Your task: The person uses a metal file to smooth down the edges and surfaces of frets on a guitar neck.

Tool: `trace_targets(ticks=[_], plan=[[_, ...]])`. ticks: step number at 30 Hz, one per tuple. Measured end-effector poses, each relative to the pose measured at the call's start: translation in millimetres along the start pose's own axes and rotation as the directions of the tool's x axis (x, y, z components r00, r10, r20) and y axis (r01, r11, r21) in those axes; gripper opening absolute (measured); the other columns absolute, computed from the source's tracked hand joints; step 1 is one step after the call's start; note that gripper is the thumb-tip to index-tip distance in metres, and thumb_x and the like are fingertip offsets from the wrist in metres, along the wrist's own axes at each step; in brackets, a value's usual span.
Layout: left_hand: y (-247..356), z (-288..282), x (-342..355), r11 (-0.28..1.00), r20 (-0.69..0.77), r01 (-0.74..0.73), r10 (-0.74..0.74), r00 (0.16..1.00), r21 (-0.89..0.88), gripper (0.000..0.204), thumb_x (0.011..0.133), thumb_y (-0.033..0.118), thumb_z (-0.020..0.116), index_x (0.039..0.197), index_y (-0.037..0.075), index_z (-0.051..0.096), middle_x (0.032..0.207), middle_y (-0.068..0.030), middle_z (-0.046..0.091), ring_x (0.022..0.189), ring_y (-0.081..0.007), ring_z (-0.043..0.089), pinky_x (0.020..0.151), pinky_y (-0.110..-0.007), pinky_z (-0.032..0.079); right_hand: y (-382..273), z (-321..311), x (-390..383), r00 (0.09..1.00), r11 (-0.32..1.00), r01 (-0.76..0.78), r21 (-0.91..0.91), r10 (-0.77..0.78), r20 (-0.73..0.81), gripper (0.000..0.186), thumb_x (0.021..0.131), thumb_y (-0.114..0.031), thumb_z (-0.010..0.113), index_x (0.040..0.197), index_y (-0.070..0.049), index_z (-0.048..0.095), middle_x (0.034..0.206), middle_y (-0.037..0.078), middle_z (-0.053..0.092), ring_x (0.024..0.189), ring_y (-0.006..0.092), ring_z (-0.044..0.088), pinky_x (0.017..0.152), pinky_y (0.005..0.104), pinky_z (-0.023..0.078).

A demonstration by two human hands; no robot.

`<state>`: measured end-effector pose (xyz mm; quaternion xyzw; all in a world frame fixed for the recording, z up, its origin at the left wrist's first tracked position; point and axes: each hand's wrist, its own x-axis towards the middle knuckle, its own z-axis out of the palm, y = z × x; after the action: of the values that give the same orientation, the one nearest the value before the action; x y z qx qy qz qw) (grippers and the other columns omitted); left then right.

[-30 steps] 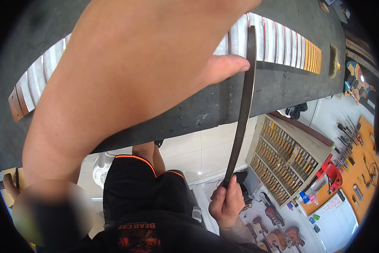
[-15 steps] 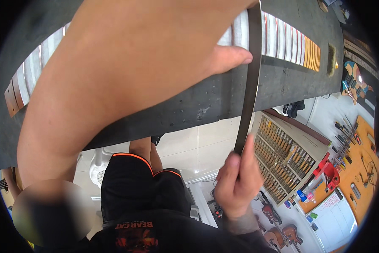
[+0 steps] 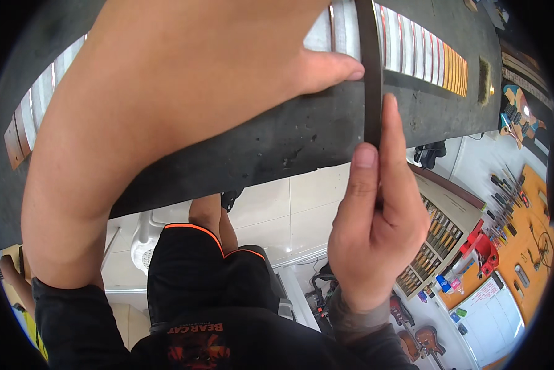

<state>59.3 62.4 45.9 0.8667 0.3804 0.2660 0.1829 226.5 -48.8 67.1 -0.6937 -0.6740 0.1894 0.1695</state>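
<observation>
A long, flat, dark metal file [image 3: 370, 74] lies across a guitar fretboard [image 3: 406, 46], its far end running out of the upper edge. The fretboard has metal frets with pale tape strips between them. My right hand [image 3: 378, 228] is closed on the file's near end, thumb on the left side and index finger stretched along the right. My left arm reaches over the bench from the left. Of my left hand [image 3: 311, 71] the thumb shows, its tip beside the file's left edge; the other fingers are hidden.
The fretboard lies on a dark workbench [image 3: 277, 142]. Near its right end is a small brush-like block [image 3: 484, 80]. Beyond the bench edge are a cabinet of wooden-handled tools [image 3: 434, 240], an orange tool board [image 3: 529, 234], a whiteboard [image 3: 489, 314] and hung guitars [image 3: 428, 339].
My right hand has pushed the file forward, away from me, and now reaches over the bench edge. My left hand has shifted slightly up and left.
</observation>
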Motion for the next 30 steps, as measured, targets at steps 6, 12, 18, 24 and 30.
trace_targets(ticks=[6, 12, 18, 24, 30], plan=[[4, -4, 2, 1.000, -0.017, 0.001, -0.001, 1.000, 0.004, 0.039, 0.073, 0.026, 0.082, 0.097, 0.001, 0.063, 0.082, -0.0134, 0.065, 0.075, -0.0312, 0.065, 0.066, -0.038, 0.051, 43, -4, -109, 0.996, 0.995, 0.093, -0.041, -0.092, 0.024, 0.049, 0.083, 0.008, 0.061, 0.131, 0.012, 0.053, 0.081, 0.019, 0.061, 0.061, 0.0253, 0.059, 0.054, 0.0344, 0.051], [5, 1, 5, 1.000, -0.004, 0.003, -0.003, 1.000, 0.009, 0.039, 0.074, 0.026, 0.081, 0.096, 0.001, 0.063, 0.081, -0.0137, 0.065, 0.074, -0.0313, 0.065, 0.065, -0.038, 0.051, 35, -7, -92, 0.994, 0.993, 0.104, -0.057, -0.102, 0.034, 0.049, 0.084, 0.008, 0.061, 0.132, 0.011, 0.051, 0.078, 0.017, 0.061, 0.061, 0.0255, 0.059, 0.055, 0.0338, 0.051], [11, -13, 6, 0.998, 0.009, 0.035, -0.036, 0.999, 0.055, 0.039, 0.075, 0.027, 0.081, 0.096, 0.000, 0.062, 0.080, -0.0140, 0.065, 0.074, -0.0313, 0.065, 0.065, -0.038, 0.051, 3, -5, 3, 0.998, 0.994, 0.045, 0.098, -0.040, -0.051, 0.040, 0.098, -0.005, 0.054, 0.138, 0.001, 0.054, 0.068, 0.003, 0.056, 0.056, 0.0039, 0.043, 0.053, 0.0202, 0.035], [13, -11, 7, 0.997, 0.027, 0.081, -0.081, 0.996, -0.002, 0.040, 0.075, 0.026, 0.081, 0.097, 0.001, 0.060, 0.079, -0.0133, 0.064, 0.070, -0.0299, 0.065, 0.062, -0.037, 0.050, 29, -25, -67, 0.998, 0.987, -0.056, 0.150, 0.057, -0.004, 0.045, 0.086, 0.008, 0.061, 0.130, 0.010, 0.056, 0.074, 0.014, 0.063, 0.058, 0.0198, 0.057, 0.057, 0.0286, 0.049], [18, -10, 7, 0.993, 0.007, 0.065, -0.066, 0.998, 0.095, 0.042, 0.074, 0.029, 0.082, 0.097, 0.001, 0.061, 0.079, -0.0131, 0.065, 0.070, -0.0279, 0.066, 0.061, -0.036, 0.050, 56, -18, -137, 0.995, 0.980, -0.097, 0.172, 0.094, 0.028, 0.046, 0.084, 0.008, 0.059, 0.130, 0.009, 0.055, 0.073, 0.016, 0.062, 0.057, 0.0224, 0.058, 0.054, 0.0309, 0.049]])
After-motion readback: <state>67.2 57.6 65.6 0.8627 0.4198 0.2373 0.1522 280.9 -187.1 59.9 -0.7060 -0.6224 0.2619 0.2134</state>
